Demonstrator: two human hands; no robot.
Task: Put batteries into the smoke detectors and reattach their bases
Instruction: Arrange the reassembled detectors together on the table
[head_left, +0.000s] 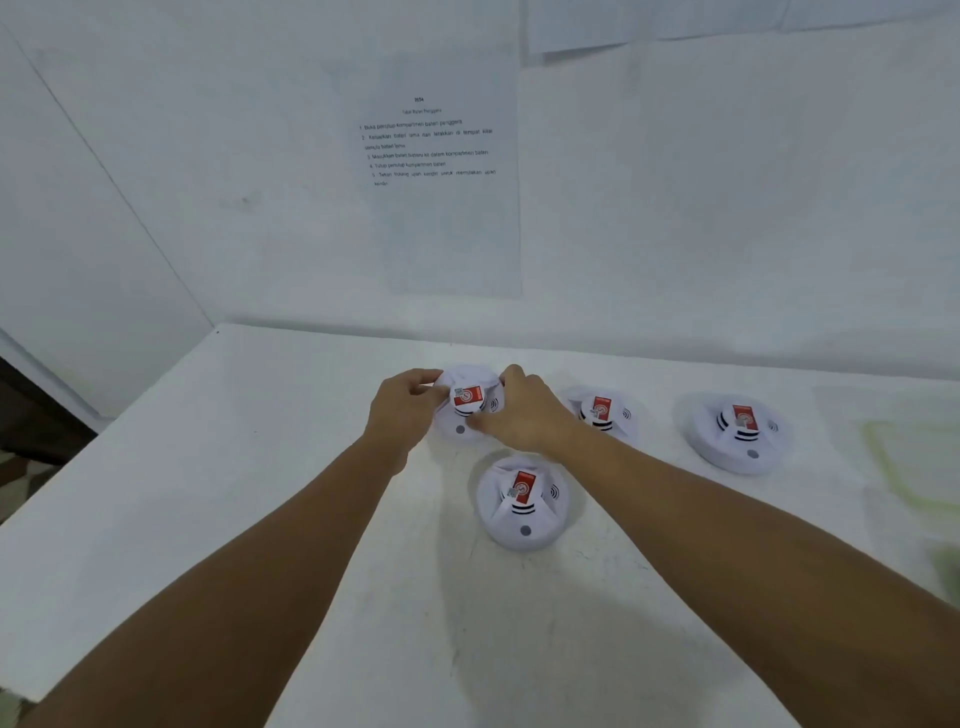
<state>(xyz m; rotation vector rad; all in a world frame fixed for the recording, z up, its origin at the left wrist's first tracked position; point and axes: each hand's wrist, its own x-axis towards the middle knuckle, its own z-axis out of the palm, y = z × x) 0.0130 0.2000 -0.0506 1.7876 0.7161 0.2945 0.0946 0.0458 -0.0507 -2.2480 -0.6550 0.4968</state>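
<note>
Far smoke detector (466, 402) on white table (208, 467), left hand (402, 410) curled against its left rim, right hand (522, 410) clasping its right rim, fingers closed around the housing, three more detectors nearby.

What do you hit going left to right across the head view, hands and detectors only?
left hand → held smoke detector → right hand → second detector → far-right detector. The near detector sits below the right hand, so its place is unclear.
</note>
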